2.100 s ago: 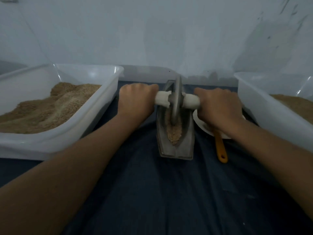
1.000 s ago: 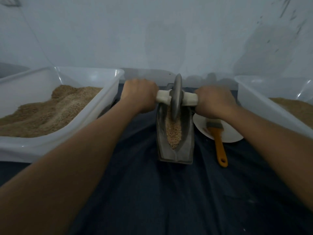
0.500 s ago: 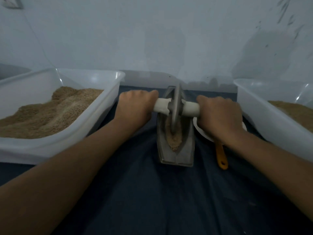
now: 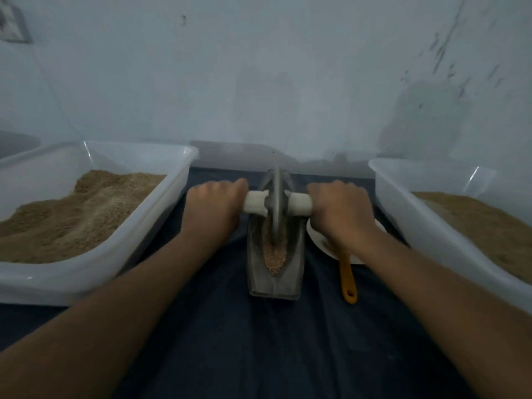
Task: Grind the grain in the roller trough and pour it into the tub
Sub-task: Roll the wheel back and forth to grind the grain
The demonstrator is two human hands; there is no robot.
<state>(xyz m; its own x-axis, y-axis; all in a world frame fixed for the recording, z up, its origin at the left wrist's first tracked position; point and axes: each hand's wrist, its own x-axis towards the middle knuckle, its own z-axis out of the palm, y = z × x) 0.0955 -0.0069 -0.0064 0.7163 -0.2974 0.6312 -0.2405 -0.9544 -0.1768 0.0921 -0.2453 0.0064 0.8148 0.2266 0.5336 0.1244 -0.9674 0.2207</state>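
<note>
A dark blue cloth (image 4: 259, 341) is spread over the surface carrying everything; whether a tabletop or the floor lies beneath cannot be told. Two bare forearms are stretched forward from the near edge. Just past mid-cloth, a grey metal roller trough (image 4: 275, 272) is set lengthwise, its pointed near end towards the viewer, with brown grain (image 4: 275, 259) lying along its groove. Just right of the trough, an orange brush handle (image 4: 347, 279) is laid with its far end on a white plate (image 4: 319, 240), the plate being partly hidden by the right wrist.

A grey metal disc wheel (image 4: 277, 203) is stood upright in the groove at the trough's far half, its lower edge down in the grain. A white handle bar (image 4: 256, 204) is passed through the wheel's hub. The left end of the bar is enclosed by the left hand (image 4: 214, 207), its grip fully curled round it, knuckles up. The right end is wrapped in the same way by the right hand (image 4: 339, 208).

Along the left edge, a translucent white tub (image 4: 161, 214) heaped with tan ground grain is placed. A second translucent tub (image 4: 403, 208), also holding tan meal, is set along the right edge. A pale, scuffed wall (image 4: 273, 82) is seen beyond the far edge.
</note>
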